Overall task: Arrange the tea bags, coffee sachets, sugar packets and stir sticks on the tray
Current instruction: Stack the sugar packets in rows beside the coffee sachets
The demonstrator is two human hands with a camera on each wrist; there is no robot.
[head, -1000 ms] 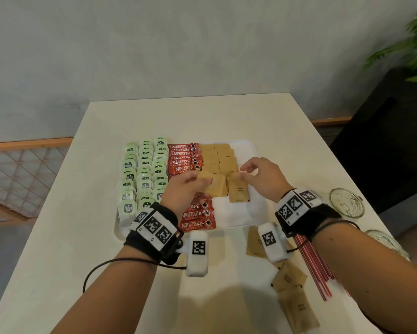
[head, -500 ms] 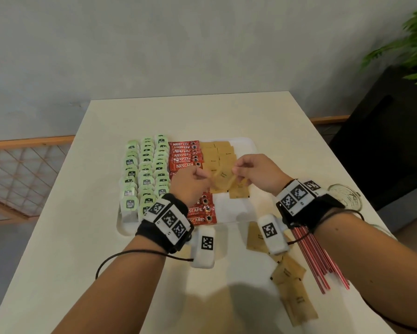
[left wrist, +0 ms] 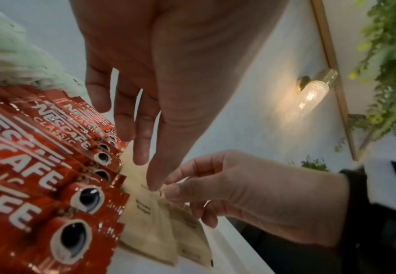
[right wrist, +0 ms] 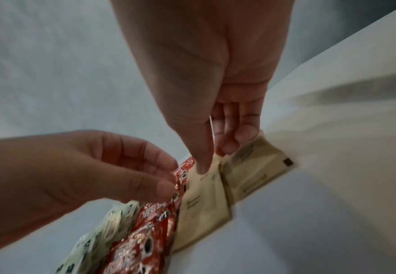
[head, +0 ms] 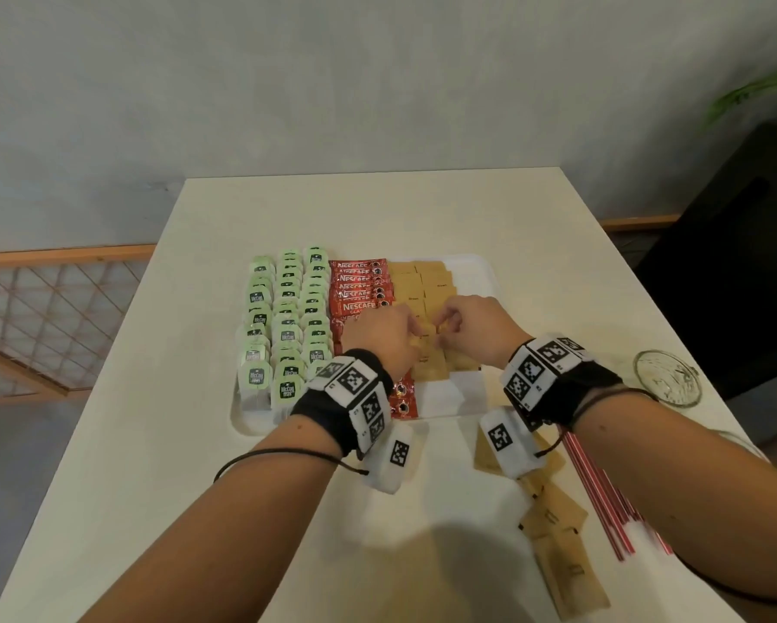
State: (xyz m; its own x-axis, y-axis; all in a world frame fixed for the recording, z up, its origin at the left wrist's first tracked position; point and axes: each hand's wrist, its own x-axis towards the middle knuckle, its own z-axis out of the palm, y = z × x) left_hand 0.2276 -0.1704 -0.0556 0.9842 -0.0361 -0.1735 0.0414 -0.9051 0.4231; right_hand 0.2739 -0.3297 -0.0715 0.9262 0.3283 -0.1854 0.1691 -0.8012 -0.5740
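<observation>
A white tray [head: 452,397] carries rows of green tea bags [head: 288,321], red coffee sachets [head: 359,290] and brown sugar packets [head: 427,281]. Both hands meet low over the sugar column. My right hand [head: 445,326] pinches the top edge of a sugar packet [right wrist: 204,200] that lies beside the coffee sachets. My left hand [head: 411,328] has loosely curled fingers, and its thumb tip touches the same packet's top edge [left wrist: 150,222]. A second packet [right wrist: 251,172] lies just to its right. Red stir sticks [head: 602,496] lie on the table under my right forearm.
Several loose sugar packets [head: 557,532] lie on the table near the tray's front right corner. A round glass dish [head: 667,377] stands at the table's right edge. The tray's front right part is bare. A dark cabinet and a plant stand off to the right.
Both hands have moved forward and down onto the sugar column. The packets they held up now lie on the tray. The left hand has let go of its packet.
</observation>
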